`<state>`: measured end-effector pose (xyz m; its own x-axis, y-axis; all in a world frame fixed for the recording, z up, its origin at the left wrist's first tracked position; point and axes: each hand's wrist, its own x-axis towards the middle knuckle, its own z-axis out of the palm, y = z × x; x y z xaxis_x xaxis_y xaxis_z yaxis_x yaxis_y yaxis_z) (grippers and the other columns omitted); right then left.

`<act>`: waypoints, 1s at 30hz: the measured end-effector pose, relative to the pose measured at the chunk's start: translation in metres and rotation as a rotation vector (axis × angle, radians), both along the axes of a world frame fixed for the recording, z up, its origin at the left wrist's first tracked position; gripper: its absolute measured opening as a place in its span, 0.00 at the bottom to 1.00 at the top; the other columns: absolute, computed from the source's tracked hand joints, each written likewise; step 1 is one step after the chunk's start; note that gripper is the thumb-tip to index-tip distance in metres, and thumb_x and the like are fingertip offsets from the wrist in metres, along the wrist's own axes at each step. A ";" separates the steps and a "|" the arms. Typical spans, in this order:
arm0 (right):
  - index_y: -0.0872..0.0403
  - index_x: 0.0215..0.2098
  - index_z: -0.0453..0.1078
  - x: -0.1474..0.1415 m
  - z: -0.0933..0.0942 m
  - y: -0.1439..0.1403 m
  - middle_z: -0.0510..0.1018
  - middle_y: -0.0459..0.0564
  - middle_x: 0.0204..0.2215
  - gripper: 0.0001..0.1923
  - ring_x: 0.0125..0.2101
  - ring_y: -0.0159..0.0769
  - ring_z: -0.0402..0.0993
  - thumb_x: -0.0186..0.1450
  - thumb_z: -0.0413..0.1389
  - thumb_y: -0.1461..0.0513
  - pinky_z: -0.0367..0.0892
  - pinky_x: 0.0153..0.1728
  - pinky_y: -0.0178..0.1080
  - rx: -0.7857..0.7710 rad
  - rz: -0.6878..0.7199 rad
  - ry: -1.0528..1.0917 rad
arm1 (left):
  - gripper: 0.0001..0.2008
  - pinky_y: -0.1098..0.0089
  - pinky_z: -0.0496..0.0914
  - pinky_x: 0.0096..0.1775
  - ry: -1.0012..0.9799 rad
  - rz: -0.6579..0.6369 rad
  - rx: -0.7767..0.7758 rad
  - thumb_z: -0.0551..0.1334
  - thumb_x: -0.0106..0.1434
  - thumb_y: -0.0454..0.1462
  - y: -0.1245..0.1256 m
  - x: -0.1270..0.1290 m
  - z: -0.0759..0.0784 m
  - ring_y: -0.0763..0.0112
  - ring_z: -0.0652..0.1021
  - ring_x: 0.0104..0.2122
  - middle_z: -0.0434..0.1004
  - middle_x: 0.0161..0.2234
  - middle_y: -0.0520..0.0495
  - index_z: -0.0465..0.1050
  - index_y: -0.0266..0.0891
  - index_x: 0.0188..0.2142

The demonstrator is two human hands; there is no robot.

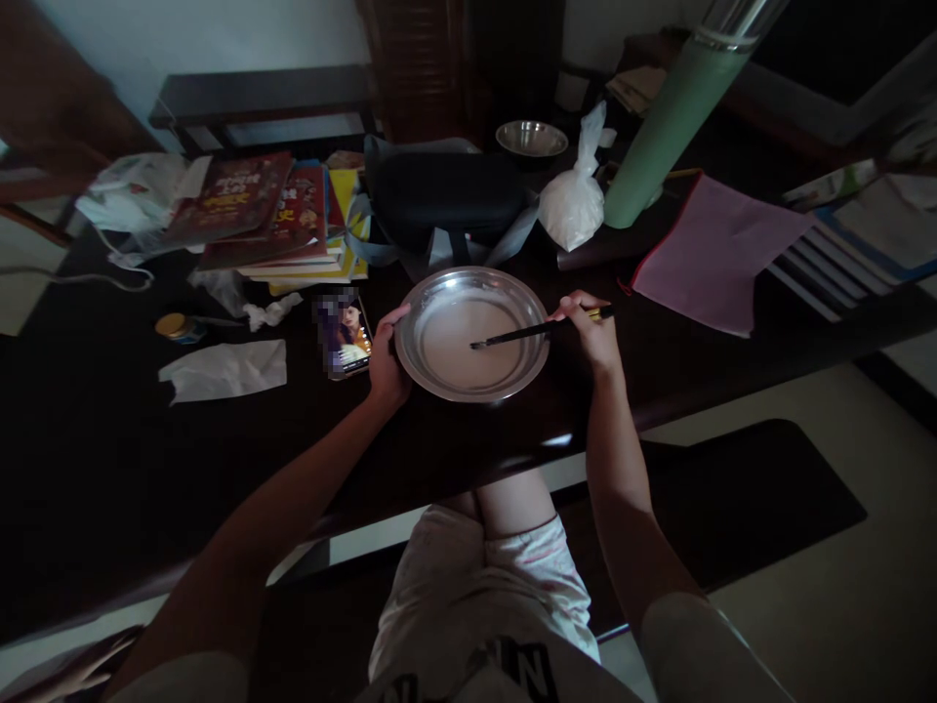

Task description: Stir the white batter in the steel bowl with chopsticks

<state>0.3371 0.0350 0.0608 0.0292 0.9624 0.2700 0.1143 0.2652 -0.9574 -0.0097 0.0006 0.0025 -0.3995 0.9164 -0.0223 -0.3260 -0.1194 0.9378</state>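
A round metal plate point(439, 288) holding a pale liquid sits on the dark table point(95, 459) in front of me. My left hand point(387, 363) grips the plate's left rim. My right hand point(591, 330) holds dark chopsticks point(516, 335) by their upper end. Their tips rest in the liquid near the plate's middle.
A phone point(344, 335) lies just left of the plate. Tissues point(224, 371), a small jar point(178, 326) and stacked books point(270, 215) fill the left. Behind the plate are a dark bag point(446, 195), a white plastic bag point(575, 195), a green flask point(673, 117), a metal bowl point(531, 138) and a pink folder point(713, 249).
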 end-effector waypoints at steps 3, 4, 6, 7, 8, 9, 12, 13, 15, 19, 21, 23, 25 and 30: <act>0.43 0.24 0.78 0.000 0.000 0.000 0.84 0.43 0.24 0.43 0.31 0.44 0.87 0.58 0.76 0.17 0.85 0.44 0.50 -0.008 0.064 -0.017 | 0.13 0.47 0.83 0.77 0.020 -0.013 -0.001 0.72 0.78 0.50 0.000 -0.001 -0.001 0.44 0.90 0.69 0.98 0.59 0.44 0.94 0.50 0.51; 0.43 0.25 0.79 0.000 0.000 0.000 0.85 0.44 0.25 0.42 0.31 0.44 0.88 0.58 0.76 0.17 0.86 0.44 0.51 -0.006 0.082 -0.023 | 0.12 0.46 0.83 0.77 0.033 -0.020 0.004 0.73 0.78 0.51 0.000 -0.002 -0.001 0.44 0.90 0.69 0.98 0.59 0.44 0.93 0.51 0.51; 0.42 0.25 0.79 0.000 0.000 0.000 0.85 0.44 0.25 0.43 0.33 0.45 0.88 0.59 0.75 0.17 0.86 0.46 0.51 0.003 0.072 -0.031 | 0.12 0.46 0.83 0.77 0.053 -0.028 0.014 0.75 0.77 0.52 0.000 -0.003 -0.003 0.44 0.90 0.69 0.98 0.60 0.44 0.93 0.52 0.51; 0.42 0.25 0.78 0.001 0.000 0.000 0.84 0.44 0.25 0.43 0.33 0.45 0.88 0.59 0.74 0.16 0.86 0.45 0.51 0.007 0.050 -0.031 | 0.13 0.46 0.83 0.77 0.057 -0.028 0.017 0.75 0.76 0.52 0.000 -0.004 -0.003 0.44 0.90 0.69 0.97 0.60 0.44 0.93 0.52 0.51; 0.42 0.25 0.77 0.001 0.000 0.000 0.83 0.44 0.24 0.43 0.33 0.45 0.88 0.60 0.73 0.16 0.85 0.44 0.51 0.010 0.029 -0.028 | 0.13 0.46 0.83 0.77 0.058 -0.026 0.019 0.75 0.77 0.53 0.000 -0.004 -0.004 0.43 0.90 0.69 0.97 0.61 0.44 0.93 0.52 0.52; 0.42 0.25 0.77 0.002 0.000 0.000 0.81 0.43 0.23 0.43 0.32 0.45 0.87 0.60 0.73 0.16 0.85 0.44 0.51 0.010 0.017 -0.024 | 0.13 0.45 0.83 0.77 0.057 -0.027 0.020 0.75 0.77 0.53 0.000 -0.005 -0.004 0.42 0.90 0.70 0.97 0.61 0.43 0.93 0.52 0.52; 0.43 0.25 0.78 0.001 -0.001 0.000 0.82 0.44 0.24 0.42 0.32 0.44 0.88 0.60 0.75 0.18 0.85 0.44 0.50 -0.001 0.062 -0.022 | 0.14 0.45 0.83 0.76 0.031 -0.027 0.010 0.73 0.79 0.54 0.001 -0.004 -0.005 0.42 0.89 0.71 0.98 0.61 0.42 0.93 0.51 0.52; 0.43 0.25 0.79 0.000 -0.002 0.001 0.84 0.44 0.25 0.42 0.33 0.44 0.89 0.60 0.75 0.18 0.85 0.45 0.51 -0.001 0.086 -0.025 | 0.15 0.45 0.84 0.76 0.020 -0.023 0.005 0.73 0.79 0.54 0.001 -0.004 -0.005 0.42 0.89 0.71 0.98 0.61 0.42 0.93 0.51 0.51; 0.43 0.26 0.81 0.000 -0.003 0.002 0.88 0.45 0.27 0.41 0.35 0.45 0.90 0.60 0.76 0.18 0.86 0.47 0.51 0.007 0.098 -0.028 | 0.15 0.46 0.83 0.76 0.006 -0.011 0.001 0.72 0.78 0.54 0.001 -0.003 -0.005 0.42 0.89 0.71 0.98 0.61 0.43 0.93 0.51 0.51; 0.43 0.26 0.78 0.004 -0.005 0.002 0.86 0.44 0.25 0.42 0.34 0.46 0.90 0.62 0.75 0.19 0.87 0.45 0.51 0.026 0.001 -0.005 | 0.14 0.47 0.81 0.80 0.031 0.000 0.020 0.73 0.78 0.53 0.000 -0.002 -0.003 0.43 0.87 0.74 0.98 0.63 0.44 0.94 0.51 0.50; 0.43 0.26 0.78 0.005 -0.006 0.001 0.83 0.44 0.23 0.41 0.33 0.46 0.90 0.63 0.75 0.19 0.87 0.44 0.51 0.010 0.024 -0.006 | 0.14 0.47 0.81 0.80 0.024 0.003 0.010 0.73 0.79 0.53 0.000 -0.002 -0.002 0.43 0.87 0.74 0.98 0.62 0.43 0.94 0.50 0.50; 0.43 0.26 0.80 0.004 -0.006 0.001 0.84 0.44 0.24 0.40 0.32 0.45 0.89 0.63 0.76 0.20 0.87 0.46 0.51 0.001 0.095 -0.023 | 0.14 0.47 0.82 0.78 0.001 -0.007 -0.014 0.73 0.79 0.52 0.001 -0.002 0.000 0.43 0.89 0.72 0.98 0.60 0.43 0.94 0.50 0.50; 0.43 0.27 0.81 0.002 -0.007 0.002 0.86 0.45 0.27 0.40 0.32 0.43 0.89 0.62 0.76 0.20 0.87 0.47 0.50 0.014 0.128 -0.035 | 0.12 0.48 0.84 0.77 -0.016 -0.019 -0.029 0.74 0.79 0.51 0.001 -0.002 0.002 0.44 0.90 0.69 0.99 0.59 0.45 0.94 0.51 0.50; 0.44 0.26 0.78 0.005 -0.007 0.004 0.83 0.43 0.24 0.43 0.32 0.43 0.89 0.63 0.74 0.18 0.85 0.43 0.48 0.044 0.004 -0.015 | 0.14 0.53 0.83 0.76 -0.072 -0.016 -0.041 0.75 0.80 0.52 0.000 0.003 0.006 0.47 0.91 0.70 0.99 0.58 0.46 0.94 0.48 0.51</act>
<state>0.3418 0.0388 0.0534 0.0214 0.9496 0.3127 0.1275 0.3077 -0.9429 -0.0068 0.0004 0.0089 -0.3805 0.9206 -0.0875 -0.3940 -0.0758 0.9160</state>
